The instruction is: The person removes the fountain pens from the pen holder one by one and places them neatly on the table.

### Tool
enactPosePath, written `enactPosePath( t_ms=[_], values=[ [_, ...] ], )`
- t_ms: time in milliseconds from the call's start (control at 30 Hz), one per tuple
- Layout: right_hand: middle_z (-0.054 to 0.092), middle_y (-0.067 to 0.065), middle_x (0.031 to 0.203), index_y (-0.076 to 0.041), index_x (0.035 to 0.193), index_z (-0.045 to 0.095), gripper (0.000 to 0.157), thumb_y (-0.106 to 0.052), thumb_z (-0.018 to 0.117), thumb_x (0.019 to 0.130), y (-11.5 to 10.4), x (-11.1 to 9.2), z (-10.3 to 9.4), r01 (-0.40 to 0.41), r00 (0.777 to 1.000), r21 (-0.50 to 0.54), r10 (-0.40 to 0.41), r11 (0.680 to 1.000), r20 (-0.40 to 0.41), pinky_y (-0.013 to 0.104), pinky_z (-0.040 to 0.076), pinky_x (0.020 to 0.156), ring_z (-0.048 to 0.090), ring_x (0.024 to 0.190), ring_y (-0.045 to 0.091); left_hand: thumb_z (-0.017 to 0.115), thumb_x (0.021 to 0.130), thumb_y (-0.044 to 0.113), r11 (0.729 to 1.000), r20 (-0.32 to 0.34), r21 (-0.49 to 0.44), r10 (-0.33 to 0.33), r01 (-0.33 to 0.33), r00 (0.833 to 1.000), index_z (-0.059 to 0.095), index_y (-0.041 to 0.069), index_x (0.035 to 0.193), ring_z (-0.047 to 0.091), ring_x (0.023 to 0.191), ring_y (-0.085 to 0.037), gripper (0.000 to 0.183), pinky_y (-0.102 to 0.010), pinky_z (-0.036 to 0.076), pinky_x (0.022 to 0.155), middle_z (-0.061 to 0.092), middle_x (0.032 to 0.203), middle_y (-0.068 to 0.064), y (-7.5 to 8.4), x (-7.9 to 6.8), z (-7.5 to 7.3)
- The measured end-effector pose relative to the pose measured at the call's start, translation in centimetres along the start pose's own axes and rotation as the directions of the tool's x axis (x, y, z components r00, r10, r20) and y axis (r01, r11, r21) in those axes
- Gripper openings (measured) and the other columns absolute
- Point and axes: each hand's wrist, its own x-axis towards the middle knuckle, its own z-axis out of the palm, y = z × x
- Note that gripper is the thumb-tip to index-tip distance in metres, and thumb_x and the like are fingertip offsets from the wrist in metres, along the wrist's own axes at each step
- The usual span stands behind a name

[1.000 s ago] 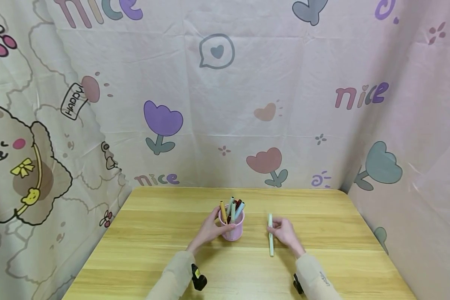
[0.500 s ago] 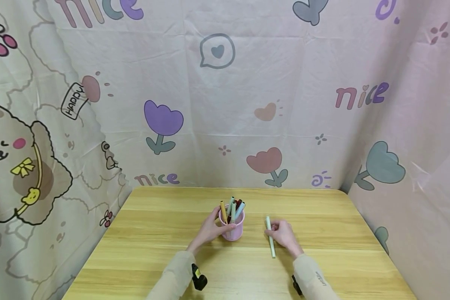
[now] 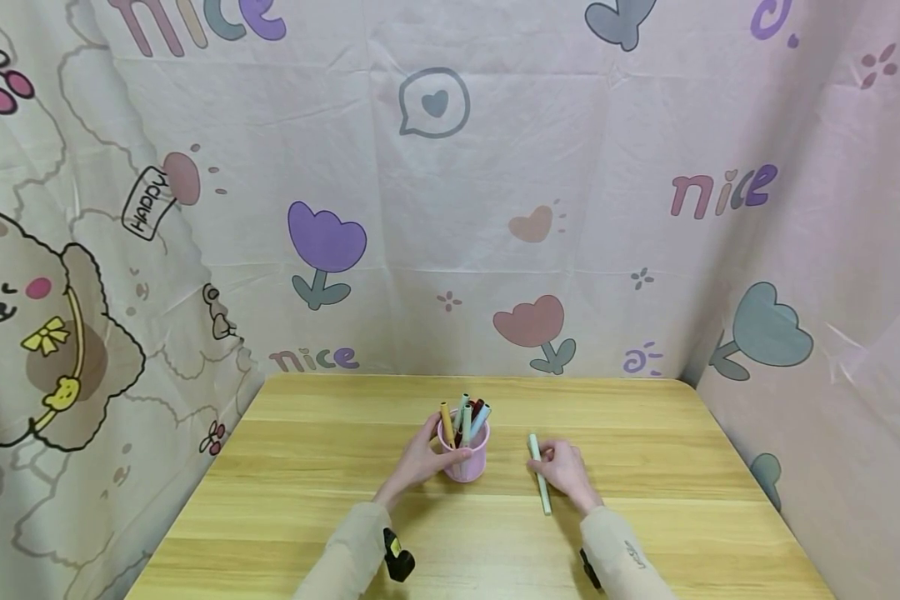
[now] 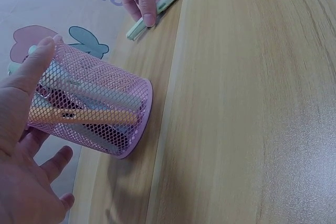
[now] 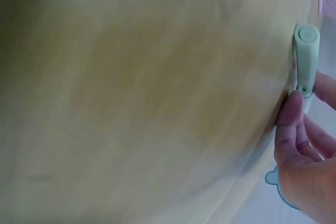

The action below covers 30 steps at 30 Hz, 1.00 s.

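Sitting btwn R fingers (image 5: pixel 325 88): pen (image 5: pixel 308 56), prob. touching table (image 3: pixel 307 467).

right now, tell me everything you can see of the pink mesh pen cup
The round pink mesh pen cup, metal-looking, with a solid base band, stands upright on the wood-grain table. An orange pen, light green pens, a light blue pen and dark red pens lean inside. The person's left hand holds it, thumb on its near upper side.
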Motion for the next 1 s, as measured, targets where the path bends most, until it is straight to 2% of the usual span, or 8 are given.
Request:
enactPosePath(
  t_ms=[633,1000],
  values=[
    [0.069,0.006,0.073,0.003,0.099,0.072,0.027,-0.012,0.082,0.079,-0.16,-0.05,0.25,0.010,0.999,-0.040,-0.012,0.999,-0.038,0.024,0.045,0.058,0.057,0.065,0.012,0.083,0.082,0.041,1.000,0.005,-0.010,0.017,-0.016,1.000,0.030,0.009,0.157,0.036,0.146,-0.049,0.098,-0.072,0.032,0.114,0.035,0.160,-0.025,-0.03,0.01,0.03],
    [0.069,0.005,0.074,0.003,0.098,0.072,0.026,-0.013,0.082,0.079,0.00,-0.07,0.33,0.012,0.999,-0.056,-0.014,0.998,-0.045,0.025,0.045,0.058,0.057,0.066,0.013,0.084,0.081,0.041,1.000,-0.002,-0.006,-0.002,0.002,1.000,0.030,0.010,0.157,0.036,0.145,-0.049,0.098,-0.073,0.031,0.114,0.035,0.160,-0.025,0.11,-0.04,0.06]
  ],
)
